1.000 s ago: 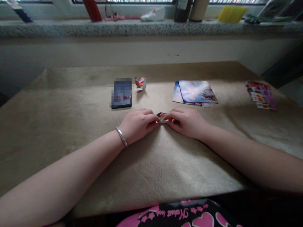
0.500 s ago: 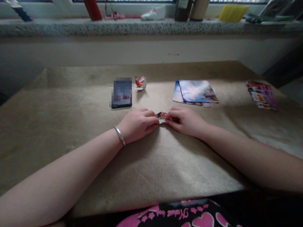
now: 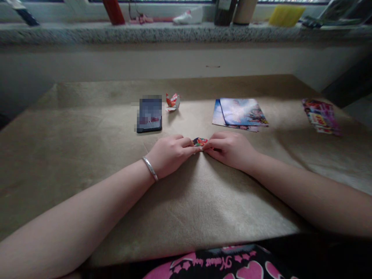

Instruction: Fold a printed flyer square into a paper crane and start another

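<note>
the little colourful paper [image 3: 200,142] is in between the left hand [image 3: 171,155] and the right hand [image 3: 232,149], low at the table [image 3: 203,209], its showing part longest from side to side, with both hands pinching it, so neither is nearer.

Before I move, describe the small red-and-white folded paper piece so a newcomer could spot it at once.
On the broad tan table, look past the bare left hand to the dark rectangular phone. Just right of it sits the small red-and-white folded paper piece. Its pointed tips stick up, while the phone and the glossy blue picture sheets farther right lie flat.
</note>
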`<act>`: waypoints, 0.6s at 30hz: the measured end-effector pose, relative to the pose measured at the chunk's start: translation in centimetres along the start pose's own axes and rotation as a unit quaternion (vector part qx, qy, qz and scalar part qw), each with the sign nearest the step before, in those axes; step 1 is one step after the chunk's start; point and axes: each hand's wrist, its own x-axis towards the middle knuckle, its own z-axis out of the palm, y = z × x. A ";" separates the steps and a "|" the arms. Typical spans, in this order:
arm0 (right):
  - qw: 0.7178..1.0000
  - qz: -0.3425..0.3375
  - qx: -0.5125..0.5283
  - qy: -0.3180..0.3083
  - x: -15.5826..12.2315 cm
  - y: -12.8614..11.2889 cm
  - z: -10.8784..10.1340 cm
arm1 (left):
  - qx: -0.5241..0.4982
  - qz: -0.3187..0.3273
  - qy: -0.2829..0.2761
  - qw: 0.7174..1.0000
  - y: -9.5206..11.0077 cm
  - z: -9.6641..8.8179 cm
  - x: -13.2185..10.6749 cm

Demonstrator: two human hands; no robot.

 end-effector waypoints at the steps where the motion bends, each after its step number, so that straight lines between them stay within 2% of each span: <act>1: 1.000 -0.006 -0.001 -0.001 0.0 0.0 -0.1 | -0.001 -0.005 0.000 1.000 0.1 0.0 0.0; 18: 0.999 0.000 -0.045 -0.014 0.1 -0.3 -0.1 | -0.038 -0.037 -0.017 0.998 0.3 0.0 0.3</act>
